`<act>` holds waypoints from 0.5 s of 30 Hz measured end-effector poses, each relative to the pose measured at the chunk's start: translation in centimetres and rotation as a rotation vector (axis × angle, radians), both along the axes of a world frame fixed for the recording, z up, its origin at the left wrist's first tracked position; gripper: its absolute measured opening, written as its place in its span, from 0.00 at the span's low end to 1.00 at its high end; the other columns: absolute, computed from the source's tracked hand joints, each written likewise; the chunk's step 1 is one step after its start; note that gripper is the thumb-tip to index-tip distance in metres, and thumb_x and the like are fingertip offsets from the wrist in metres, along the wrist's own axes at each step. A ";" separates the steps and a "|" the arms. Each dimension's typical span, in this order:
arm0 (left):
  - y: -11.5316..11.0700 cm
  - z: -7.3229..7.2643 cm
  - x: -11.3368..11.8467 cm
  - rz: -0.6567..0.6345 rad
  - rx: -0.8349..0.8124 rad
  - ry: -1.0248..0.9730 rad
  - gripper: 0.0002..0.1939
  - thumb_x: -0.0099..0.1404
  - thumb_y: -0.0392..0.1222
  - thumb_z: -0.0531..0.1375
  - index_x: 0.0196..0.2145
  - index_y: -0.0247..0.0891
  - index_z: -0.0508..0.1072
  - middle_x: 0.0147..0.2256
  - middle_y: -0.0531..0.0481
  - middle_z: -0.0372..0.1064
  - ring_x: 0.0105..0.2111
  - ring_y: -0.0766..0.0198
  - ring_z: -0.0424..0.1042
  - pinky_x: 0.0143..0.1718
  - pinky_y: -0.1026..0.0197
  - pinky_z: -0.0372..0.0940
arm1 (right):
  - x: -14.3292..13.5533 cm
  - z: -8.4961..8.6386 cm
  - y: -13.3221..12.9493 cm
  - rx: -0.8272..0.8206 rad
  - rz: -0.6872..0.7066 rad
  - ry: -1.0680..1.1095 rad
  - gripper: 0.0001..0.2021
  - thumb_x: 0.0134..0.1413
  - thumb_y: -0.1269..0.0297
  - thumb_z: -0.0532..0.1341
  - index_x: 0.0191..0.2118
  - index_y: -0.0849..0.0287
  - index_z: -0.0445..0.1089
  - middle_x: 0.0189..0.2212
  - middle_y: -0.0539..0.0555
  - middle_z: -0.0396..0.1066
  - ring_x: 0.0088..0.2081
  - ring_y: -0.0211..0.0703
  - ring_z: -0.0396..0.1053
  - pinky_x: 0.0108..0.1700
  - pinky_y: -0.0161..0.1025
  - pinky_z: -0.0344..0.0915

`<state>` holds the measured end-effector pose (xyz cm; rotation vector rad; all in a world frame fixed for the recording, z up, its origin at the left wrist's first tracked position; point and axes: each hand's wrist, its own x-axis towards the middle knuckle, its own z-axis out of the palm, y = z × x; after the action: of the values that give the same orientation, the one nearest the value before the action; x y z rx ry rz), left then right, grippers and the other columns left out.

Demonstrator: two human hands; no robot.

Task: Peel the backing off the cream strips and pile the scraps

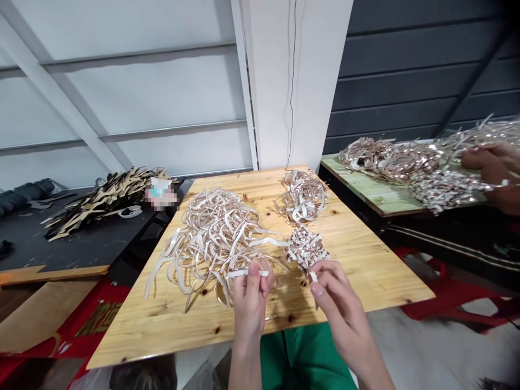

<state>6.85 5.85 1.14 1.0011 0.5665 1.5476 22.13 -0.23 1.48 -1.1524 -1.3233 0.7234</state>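
Observation:
My left hand [252, 295] is closed, thumb over fingers, on a thin white strip [238, 273] that sticks out on both sides. It is just in front of a large tangled pile of white and rose-gold strips [219, 227]. My right hand [339, 298] pinches a short whitish piece [313, 277] between thumb and forefinger. Right behind that hand lies a heap of short curled pieces [304, 246] in white and rose gold. One long white strip [268, 241] runs from the large pile toward this heap.
A smaller coil of strips [303, 197] lies at the back of the wooden table [357, 271]. On a green table at right are more strips [406, 157] and another person's hand [495, 168]. A dark table at left bears black and tan strips [105, 203].

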 end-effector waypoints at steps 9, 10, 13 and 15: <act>6.9 3.1 -4.1 -0.130 -0.166 0.147 0.36 0.68 0.74 0.62 0.19 0.41 0.60 0.18 0.59 0.48 0.21 0.67 0.49 0.27 0.62 0.54 | 5.5 -0.7 8.2 -0.111 -0.245 -0.787 0.17 0.77 0.58 0.53 0.37 0.54 0.76 0.47 0.60 0.68 0.50 0.57 0.69 0.56 0.54 0.67; 8.4 3.7 -4.6 -0.142 -0.194 0.183 0.35 0.67 0.75 0.61 0.21 0.41 0.63 0.19 0.60 0.49 0.21 0.67 0.49 0.26 0.63 0.55 | 5.9 -1.2 8.5 -0.135 -0.256 -0.816 0.18 0.77 0.58 0.52 0.39 0.54 0.77 0.48 0.61 0.68 0.50 0.58 0.69 0.56 0.55 0.67; 12.6 5.3 -5.7 -0.232 -0.289 0.351 0.37 0.68 0.77 0.57 0.26 0.38 0.71 0.19 0.60 0.51 0.18 0.69 0.48 0.23 0.63 0.52 | 6.9 -2.0 8.1 -0.201 -0.258 -0.914 0.21 0.78 0.54 0.50 0.45 0.54 0.80 0.53 0.64 0.68 0.52 0.60 0.71 0.53 0.55 0.69; 14.8 6.4 -6.1 -0.274 -0.331 0.476 0.37 0.70 0.75 0.57 0.24 0.37 0.71 0.17 0.59 0.53 0.16 0.69 0.48 0.22 0.63 0.49 | 7.4 -1.7 7.4 -0.241 -0.249 -0.981 0.24 0.79 0.51 0.48 0.47 0.51 0.82 0.55 0.63 0.69 0.52 0.60 0.73 0.51 0.55 0.70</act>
<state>0.77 20.63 7.58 1.1366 0.9394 0.9335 29.57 7.15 -0.25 -1.9576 -1.8539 0.0929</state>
